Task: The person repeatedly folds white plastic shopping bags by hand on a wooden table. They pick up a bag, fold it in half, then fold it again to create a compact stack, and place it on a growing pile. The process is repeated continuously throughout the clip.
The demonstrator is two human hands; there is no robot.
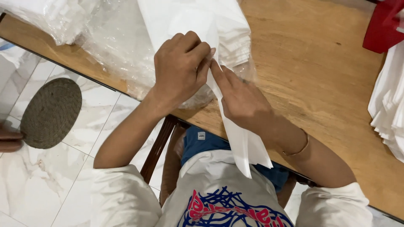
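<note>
My left hand and my right hand meet at the near edge of a wooden table. Both pinch a white folded paper piece, whose lower end hangs down over my lap. Just behind my hands lies a stack of white paper pieces sitting partly inside clear plastic wrap. My left hand's fingers curl over the top of the piece; my right hand's fingers press along its edge. A thin bracelet circles my right wrist.
Another pile of white sheets lies at the table's right edge, below a red object. More wrapped white material sits at top left. A round woven mat lies on the marble floor.
</note>
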